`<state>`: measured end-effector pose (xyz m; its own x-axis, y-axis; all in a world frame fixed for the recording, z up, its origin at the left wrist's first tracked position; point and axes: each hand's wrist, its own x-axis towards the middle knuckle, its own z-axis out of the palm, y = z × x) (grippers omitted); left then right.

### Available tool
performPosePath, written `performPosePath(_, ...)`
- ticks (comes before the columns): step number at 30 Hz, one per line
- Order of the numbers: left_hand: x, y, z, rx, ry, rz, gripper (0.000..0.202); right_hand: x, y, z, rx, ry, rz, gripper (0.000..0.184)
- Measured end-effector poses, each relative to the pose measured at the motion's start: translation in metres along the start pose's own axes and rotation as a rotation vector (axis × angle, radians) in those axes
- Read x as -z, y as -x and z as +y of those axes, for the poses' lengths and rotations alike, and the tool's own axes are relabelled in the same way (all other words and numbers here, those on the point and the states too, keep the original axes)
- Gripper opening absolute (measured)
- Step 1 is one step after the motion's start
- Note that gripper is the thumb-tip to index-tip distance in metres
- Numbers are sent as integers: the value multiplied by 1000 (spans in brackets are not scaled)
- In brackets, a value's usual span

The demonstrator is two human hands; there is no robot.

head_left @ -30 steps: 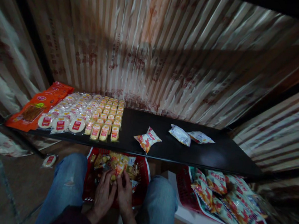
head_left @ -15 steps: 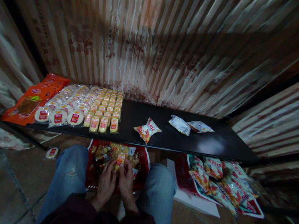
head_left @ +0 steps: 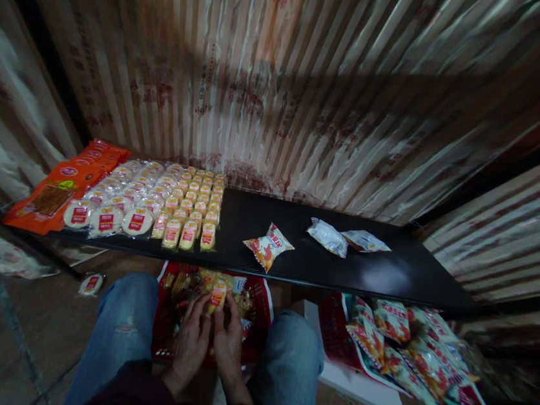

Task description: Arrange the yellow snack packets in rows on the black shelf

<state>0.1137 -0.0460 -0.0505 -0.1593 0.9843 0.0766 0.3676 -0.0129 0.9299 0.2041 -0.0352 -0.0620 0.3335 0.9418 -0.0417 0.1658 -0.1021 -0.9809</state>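
Both my hands are together over a red basket (head_left: 261,305) of small snack packets between my knees. My left hand (head_left: 191,344) and my right hand (head_left: 228,344) have their fingers curled and pinch a small yellow packet with a red label (head_left: 217,294) between them, held upright above the basket. Just beyond, on a black shelf (head_left: 340,272), lie rows of the same small yellow packets (head_left: 195,210), round white packets with red labels (head_left: 118,205) and orange packets (head_left: 64,189) at the left.
A red-and-white snack bag (head_left: 267,246) and two silvery bags (head_left: 346,238) lie loose on the shelf's right half. More red bags (head_left: 403,354) lie piled on a white box on the floor at the right. A round packet (head_left: 91,284) lies on the floor at the left.
My hands have lifted a small yellow packet a little higher out of the basket. The view has shifted slightly.
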Motion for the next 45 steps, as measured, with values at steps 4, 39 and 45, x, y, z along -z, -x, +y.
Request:
performPosePath(4,3,-10,13,-22,-3,18,39,-1,-6,-22,82,53,44,40)
performPosePath(39,-28,-110,75,42,49,-6,44,3,-115,-75,222,17,49,35)
performPosePath(45,-43,-110,81,45,70,-49,41,17,-119,-69,190,58,80,37)
